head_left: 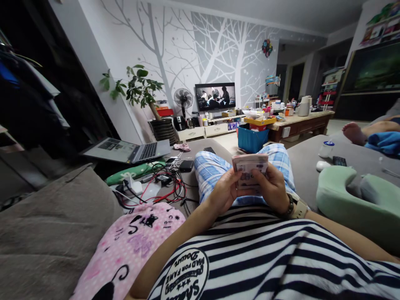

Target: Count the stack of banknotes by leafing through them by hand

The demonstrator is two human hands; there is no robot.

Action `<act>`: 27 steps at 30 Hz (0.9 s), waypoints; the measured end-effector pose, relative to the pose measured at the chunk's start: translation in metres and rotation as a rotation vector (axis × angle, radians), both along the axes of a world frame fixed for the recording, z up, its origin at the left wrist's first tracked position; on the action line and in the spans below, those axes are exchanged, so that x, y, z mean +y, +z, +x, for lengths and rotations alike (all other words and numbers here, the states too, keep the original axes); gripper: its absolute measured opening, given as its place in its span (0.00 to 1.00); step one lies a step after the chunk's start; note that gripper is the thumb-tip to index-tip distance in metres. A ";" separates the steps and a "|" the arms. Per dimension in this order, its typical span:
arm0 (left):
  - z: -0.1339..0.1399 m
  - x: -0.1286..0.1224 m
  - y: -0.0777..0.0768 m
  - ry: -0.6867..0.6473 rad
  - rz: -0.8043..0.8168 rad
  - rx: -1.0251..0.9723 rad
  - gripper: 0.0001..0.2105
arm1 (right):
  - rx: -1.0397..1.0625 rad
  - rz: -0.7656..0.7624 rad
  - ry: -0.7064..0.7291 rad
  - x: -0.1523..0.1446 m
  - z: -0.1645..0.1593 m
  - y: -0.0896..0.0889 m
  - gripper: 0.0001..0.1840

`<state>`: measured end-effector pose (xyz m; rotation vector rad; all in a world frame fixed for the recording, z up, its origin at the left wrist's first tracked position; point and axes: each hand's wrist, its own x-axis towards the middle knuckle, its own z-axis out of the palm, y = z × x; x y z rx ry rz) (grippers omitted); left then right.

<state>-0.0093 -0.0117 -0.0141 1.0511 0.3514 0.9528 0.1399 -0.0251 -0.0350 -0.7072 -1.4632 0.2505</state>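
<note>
A stack of pinkish and pale purple printed paper slips (246, 177), which look like banknotes, is held upright above my lap. My left hand (223, 191) grips its lower left side, with the thumb lying across the front. From the right, my right hand (275, 192) closes around the other side, its thumb pressed on the printed face. The edges of several slips show along the top. Most of the fingers behind the stack are hidden. On my right wrist are a dark bracelet and a pale watch strap (299, 208). Blue checked trousers (211, 166) cover my legs underneath.
To the left lie tangled cables (176, 187), an open laptop (125, 150) and a pink blanket (137, 237). A green neck pillow (337, 196), white mouse (323, 166) and jar (326, 149) are on the right, near another person's foot (353, 132). Ahead stands a blue bin (252, 139).
</note>
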 end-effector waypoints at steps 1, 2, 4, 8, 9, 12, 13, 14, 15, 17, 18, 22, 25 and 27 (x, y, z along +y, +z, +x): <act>0.000 0.001 -0.001 0.003 -0.002 0.002 0.18 | 0.011 -0.013 -0.005 0.000 0.000 0.000 0.13; 0.000 0.001 -0.002 0.010 0.002 0.006 0.17 | 0.011 -0.016 -0.012 0.001 0.000 0.000 0.13; 0.001 0.003 -0.004 0.021 0.022 0.020 0.18 | 0.001 -0.002 -0.023 0.001 0.000 0.001 0.12; 0.003 0.005 -0.009 0.024 0.060 0.043 0.20 | -0.021 0.045 -0.022 0.000 -0.001 0.003 0.10; 0.004 0.006 -0.010 0.030 0.066 0.047 0.20 | -0.024 0.057 -0.021 0.000 -0.002 0.004 0.09; 0.005 0.008 -0.013 0.049 0.070 0.054 0.20 | -0.038 0.076 -0.027 0.000 -0.002 0.005 0.08; 0.005 0.009 -0.014 0.050 0.067 0.053 0.20 | -0.049 0.080 -0.035 0.000 -0.001 0.005 0.08; 0.005 0.009 -0.014 0.050 0.065 0.048 0.20 | -0.065 0.082 -0.042 0.001 0.000 0.006 0.08; 0.004 0.010 -0.014 0.049 0.065 0.044 0.20 | -0.085 0.082 -0.044 0.002 0.002 0.007 0.08; 0.003 0.011 -0.014 0.050 0.078 0.059 0.21 | -0.124 0.064 0.004 0.003 0.007 0.011 0.09; 0.002 0.011 -0.014 0.057 0.094 0.079 0.22 | -0.140 0.035 0.074 0.004 0.010 0.013 0.10; -0.001 0.011 -0.013 0.045 0.166 0.211 0.25 | -0.216 -0.185 0.564 0.001 0.020 0.023 0.27; -0.001 0.008 -0.012 -0.026 0.218 0.235 0.24 | -0.241 -0.274 0.791 -0.004 0.023 0.028 0.35; -0.001 0.007 -0.011 -0.041 0.253 0.220 0.23 | -0.217 -0.285 0.853 -0.007 0.023 0.029 0.37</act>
